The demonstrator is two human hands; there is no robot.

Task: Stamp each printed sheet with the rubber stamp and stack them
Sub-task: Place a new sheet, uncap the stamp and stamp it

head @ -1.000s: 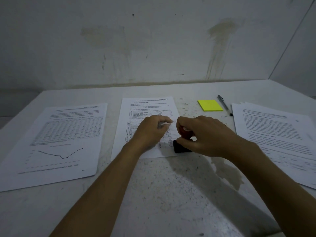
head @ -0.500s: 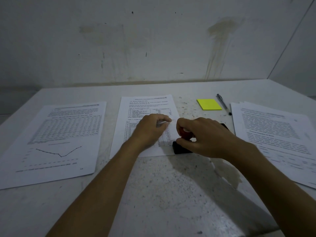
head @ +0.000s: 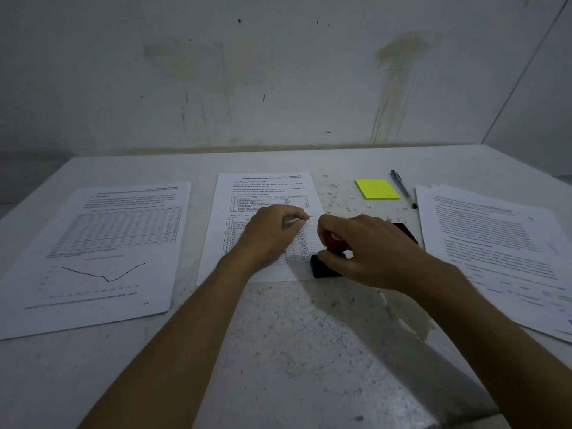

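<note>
At far left a white printed sheet with a table grid and a dipping line graph (head: 102, 243) lies flat on the pale speckled tabletop (head: 297, 351), set well apart from the work, likely as the start of the stamped stack, though no stamp mark on it can be made out; its footer appears to end in years, too blurred to read with any confidence. At centre a white sheet of text and numbered tables (head: 263, 193) lies squarely before the person; the left hand (head: 272, 236) rests on it with fingers curled, the knuckles apparently pinning the page so it cannot slide, and whether the fingertips pinch anything cannot be told; a column of figures shows beside the hand, the headings illegible. At that sheet's lower right corner the right hand (head: 371, 252) grips the red handle of the black-based rubber stamp (head: 325, 267), fingers wrapped round it, the base down on the paper's corner, seemingly pressing the mark. Behind the right wrist a flat black ink pad (head: 405, 232) sits within easy reach; beyond it lie a yellow pad of sticky notes (head: 376, 189) and a dark ballpoint pen (head: 402, 188), neither in use. At far right a fanned pile of white text-printed sheets (head: 495, 249) waits, presumably unstamped; its lines are unreadable.
</note>
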